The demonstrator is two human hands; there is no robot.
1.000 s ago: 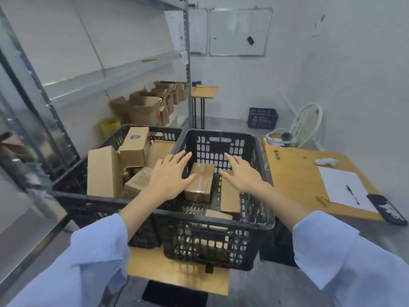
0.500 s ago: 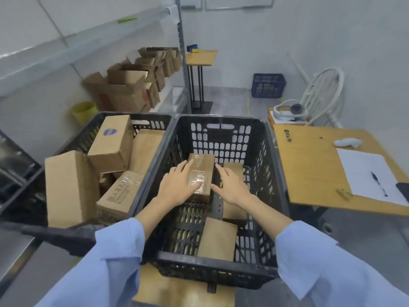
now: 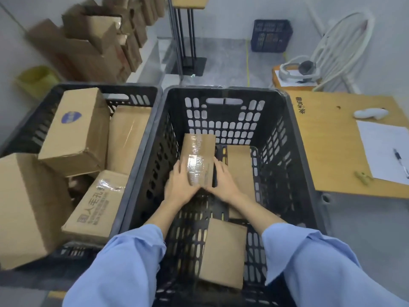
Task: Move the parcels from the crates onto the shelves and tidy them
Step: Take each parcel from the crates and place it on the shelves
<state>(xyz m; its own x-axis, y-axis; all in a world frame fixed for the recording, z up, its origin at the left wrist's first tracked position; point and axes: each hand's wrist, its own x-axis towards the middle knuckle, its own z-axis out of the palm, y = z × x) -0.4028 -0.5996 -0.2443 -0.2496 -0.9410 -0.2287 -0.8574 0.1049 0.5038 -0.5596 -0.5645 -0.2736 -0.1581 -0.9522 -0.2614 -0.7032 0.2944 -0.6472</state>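
Note:
Both hands are down inside the right black crate (image 3: 285, 138). My left hand (image 3: 180, 187) and my right hand (image 3: 223, 182) grip the near end of a taped brown parcel (image 3: 199, 151) from its two sides. A flat parcel (image 3: 240, 167) lies to its right, partly under my right hand. Another flat parcel (image 3: 223, 253) lies at the crate's near end. The left black crate (image 3: 130, 91) holds several larger cardboard parcels, one with a blue logo (image 3: 75, 129).
Open cardboard boxes (image 3: 93, 47) stand on the low shelf at the back left, beside a yellow bin (image 3: 37, 80). A wooden desk (image 3: 332, 147) to the right carries paper, a pen and a white device. A blue crate (image 3: 271, 38) and a white chair (image 3: 338, 47) are behind.
Both hands went down from above the crate onto the taped parcel and now grip its sides. The view has tipped downward over the crate.

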